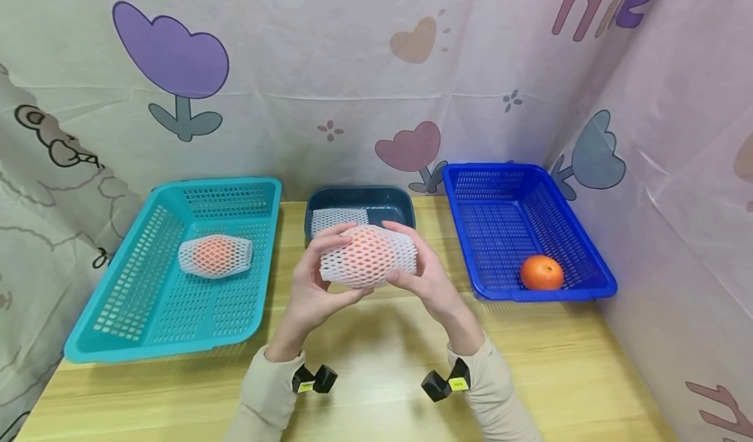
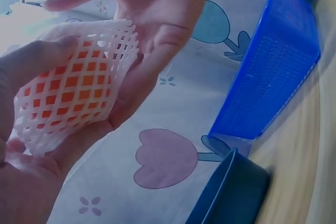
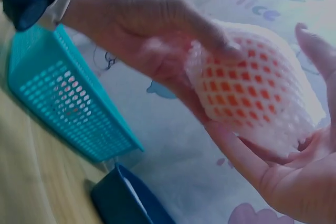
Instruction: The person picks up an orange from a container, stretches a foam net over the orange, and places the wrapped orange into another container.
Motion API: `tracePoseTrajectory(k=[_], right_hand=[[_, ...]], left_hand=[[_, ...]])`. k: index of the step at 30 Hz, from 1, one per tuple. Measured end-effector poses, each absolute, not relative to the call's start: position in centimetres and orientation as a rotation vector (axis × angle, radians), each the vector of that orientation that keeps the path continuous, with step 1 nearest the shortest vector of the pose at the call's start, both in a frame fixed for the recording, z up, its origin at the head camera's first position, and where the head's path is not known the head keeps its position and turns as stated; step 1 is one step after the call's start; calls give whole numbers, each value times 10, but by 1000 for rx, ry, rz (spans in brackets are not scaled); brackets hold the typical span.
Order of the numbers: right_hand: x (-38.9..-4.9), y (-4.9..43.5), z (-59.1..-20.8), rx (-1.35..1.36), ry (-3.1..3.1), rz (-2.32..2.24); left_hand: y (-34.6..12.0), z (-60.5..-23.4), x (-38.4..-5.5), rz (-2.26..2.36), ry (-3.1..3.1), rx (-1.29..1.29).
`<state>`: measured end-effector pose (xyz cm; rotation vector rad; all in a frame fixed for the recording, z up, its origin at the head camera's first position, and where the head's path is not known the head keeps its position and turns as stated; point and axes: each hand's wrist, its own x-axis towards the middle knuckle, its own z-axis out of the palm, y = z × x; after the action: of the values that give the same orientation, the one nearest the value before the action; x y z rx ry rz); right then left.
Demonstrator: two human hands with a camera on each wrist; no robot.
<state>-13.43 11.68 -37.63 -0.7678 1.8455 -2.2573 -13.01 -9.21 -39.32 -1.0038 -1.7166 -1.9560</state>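
An orange fruit in a white foam net sleeve (image 1: 368, 255) is held up between both hands above the table's middle. My left hand (image 1: 313, 288) grips its left side, with the thumb pressed on the net in the left wrist view. Around the right end of the sleeve, my right hand (image 1: 434, 278) holds the net, and its palm lies against that end in the left wrist view. Behind the hands stands a dark blue-green bin (image 1: 382, 195) with flat white foam net sleeves (image 1: 340, 217) in it, partly hidden by the fruit.
At left, a teal basket (image 1: 170, 348) contains another netted orange fruit (image 1: 214, 256). A blue basket (image 1: 588, 249) at right holds a bare orange (image 1: 542, 272) near its front rim. A printed curtain (image 1: 329, 50) hangs behind the wooden table (image 1: 365, 376).
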Motion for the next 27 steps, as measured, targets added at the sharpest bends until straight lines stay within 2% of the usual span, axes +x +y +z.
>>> tracePoseTrajectory(k=[11,27], right_hand=[[-128,113,-374,-713,1914,-2311],[-125,111,-377,-808,1988,-2479]], left_hand=[[-91,-391,-124,-1987,-1760,-1044],[-87,-366,-104,-2196,-2041,-695]])
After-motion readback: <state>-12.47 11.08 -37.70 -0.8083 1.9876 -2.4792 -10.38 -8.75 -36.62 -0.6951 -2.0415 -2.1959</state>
